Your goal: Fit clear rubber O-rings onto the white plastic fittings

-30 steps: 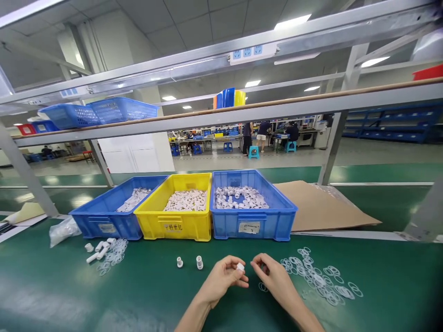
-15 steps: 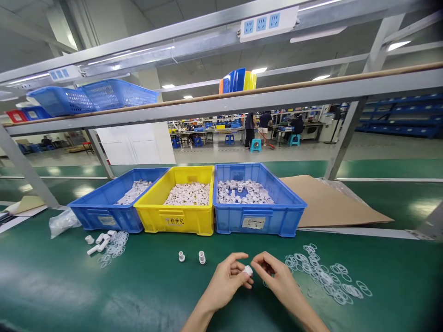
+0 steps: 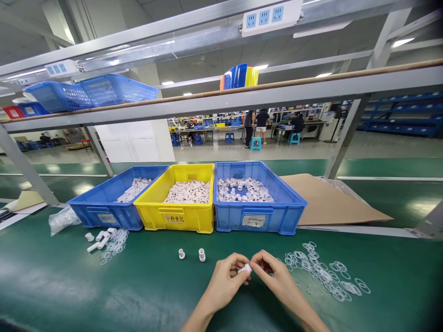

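Watching from my remote seat through the head camera: the left hand (image 3: 226, 282) has its grip closed on a small white fitting (image 3: 246, 268), thumb on the near side, fingers curled behind. The fitting sits above the near worktop (image 3: 138, 295), right of middle, tilted, one end toward the right hand (image 3: 275, 278); I judge this angle leaves that end free for the other fingertips. The right grip is narrow, fingertips bunched at that end; whether they pinch anything I cannot tell. Loose clear rings (image 3: 325, 275) spread just right of the right hand, likely for a short reach. Left of the hands, two white pieces, a shorter one (image 3: 182, 254) and a taller one (image 3: 202, 255), stand upright and apart, presumably for easy picking up. Farther off, a left blue bin (image 3: 126, 219), yellow bin (image 3: 194, 222) and right blue bin (image 3: 277, 225) stand in a row, their white parts seemingly kept separate by bin.
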Demonstrator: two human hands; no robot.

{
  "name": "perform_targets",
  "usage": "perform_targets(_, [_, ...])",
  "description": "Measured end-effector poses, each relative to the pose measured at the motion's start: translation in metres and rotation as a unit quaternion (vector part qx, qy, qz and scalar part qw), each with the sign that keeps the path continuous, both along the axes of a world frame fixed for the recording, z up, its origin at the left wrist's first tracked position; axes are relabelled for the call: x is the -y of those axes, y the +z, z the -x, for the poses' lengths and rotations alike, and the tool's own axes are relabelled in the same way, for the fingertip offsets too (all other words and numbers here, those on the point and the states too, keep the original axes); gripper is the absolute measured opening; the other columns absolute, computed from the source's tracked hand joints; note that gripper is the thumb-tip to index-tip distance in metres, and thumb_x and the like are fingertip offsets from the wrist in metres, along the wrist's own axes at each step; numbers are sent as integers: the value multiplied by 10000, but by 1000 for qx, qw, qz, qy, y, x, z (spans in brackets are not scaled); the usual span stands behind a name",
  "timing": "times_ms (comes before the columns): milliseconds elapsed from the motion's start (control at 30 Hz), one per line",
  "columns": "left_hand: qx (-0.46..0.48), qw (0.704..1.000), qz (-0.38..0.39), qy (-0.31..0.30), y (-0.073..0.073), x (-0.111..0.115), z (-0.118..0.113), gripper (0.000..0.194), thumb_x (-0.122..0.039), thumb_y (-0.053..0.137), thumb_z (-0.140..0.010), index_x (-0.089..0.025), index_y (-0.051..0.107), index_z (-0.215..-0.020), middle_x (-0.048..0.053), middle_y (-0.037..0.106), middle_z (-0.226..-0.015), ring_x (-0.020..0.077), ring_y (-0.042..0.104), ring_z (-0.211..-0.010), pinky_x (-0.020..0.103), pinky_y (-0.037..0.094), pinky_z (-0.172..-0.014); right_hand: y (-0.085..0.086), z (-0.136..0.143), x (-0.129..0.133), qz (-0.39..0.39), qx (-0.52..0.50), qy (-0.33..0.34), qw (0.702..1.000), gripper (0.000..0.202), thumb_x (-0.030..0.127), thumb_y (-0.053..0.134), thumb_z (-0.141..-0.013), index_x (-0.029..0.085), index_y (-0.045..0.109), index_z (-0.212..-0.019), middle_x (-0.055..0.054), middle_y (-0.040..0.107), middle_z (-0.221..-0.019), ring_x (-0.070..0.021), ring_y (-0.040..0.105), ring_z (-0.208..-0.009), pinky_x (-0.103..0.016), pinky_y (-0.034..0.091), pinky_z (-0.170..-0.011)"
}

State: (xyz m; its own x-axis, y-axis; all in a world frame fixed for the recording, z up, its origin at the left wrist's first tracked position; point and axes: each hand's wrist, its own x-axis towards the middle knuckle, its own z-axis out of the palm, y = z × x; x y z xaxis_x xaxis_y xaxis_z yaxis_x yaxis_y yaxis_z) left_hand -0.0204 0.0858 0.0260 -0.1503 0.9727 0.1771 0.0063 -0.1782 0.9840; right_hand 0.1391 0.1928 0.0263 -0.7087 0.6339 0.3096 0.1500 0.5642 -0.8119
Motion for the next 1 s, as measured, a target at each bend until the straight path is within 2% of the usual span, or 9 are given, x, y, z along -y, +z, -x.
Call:
perform_targets(133, [-79,996,-11,37,-1,2,-3,140,-297,602,-919,-203,669,-998,32,674,-845,167,635,-742,271,544,-671,0,1,4,-11,3,5,1000,300,447,530,-1029,224,600,-842,17,544,-765,-187,490,-672,-289,352,-604])
perform_targets(200, [-88,995,-11,49,-2,1,-3,149,-321,590,-928,-208,665,-990,35,675,-854,165,626,-730,265,542,-641,1,2,8,-20,9,15,1000,307,448,515,-1037,225,602,-845,12,540,-771,-191,491,-673,-292,352,-609])
perform_targets(333, [16,998,21,50,-5,-2,1,288,-435,660,-883,-165,625,-978,65,674,-846,218,687,-767,309,592,-616,5,2,13,-25,12,26,999,320,465,496,-1055,230,610,-869,3,548,-795,-194,491,-676,-295,352,-615])
perform_targets(467, [109,993,25,23,-9,-5,3,386,-480,721,-842,-141,586,-971,69,679,-838,233,714,-793,319,593,-652,5,0,12,-13,5,28,1000,343,472,472,-1066,228,601,-863,4,546,-796,-192,481,-678,-295,342,-610])
perform_targets(700, [146,989,19,-7,-14,-7,3,397,-483,718,-852,-142,548,-963,97,705,-874,228,718,-783,324,575,-659,-1,0,2,-6,-3,-11,1000,438,508,457,-1065,214,503,-744,29,463,-701,-176,407,-627,-296,284,-582])
perform_targets(900, [174,984,16,-37,-16,-6,1,424,-492,710,-860,-150,497,-990,76,693,-845,208,712,-725,313,574,-626,3,0,6,72,8,52,996,314,511,507,-1051,229,620,-969,10,591,-828,-190,507,-729,-274,371,-637])
perform_targets(1000, [191,981,5,-39,-15,-6,0,418,-491,703,-867,-165,462,-969,60,685,-826,180,691,-676,292,565,-593,1,-1,4,67,20,67,995,332,515,498,-1054,235,632,-933,11,585,-807,-192,499,-723,-274,369,-631])
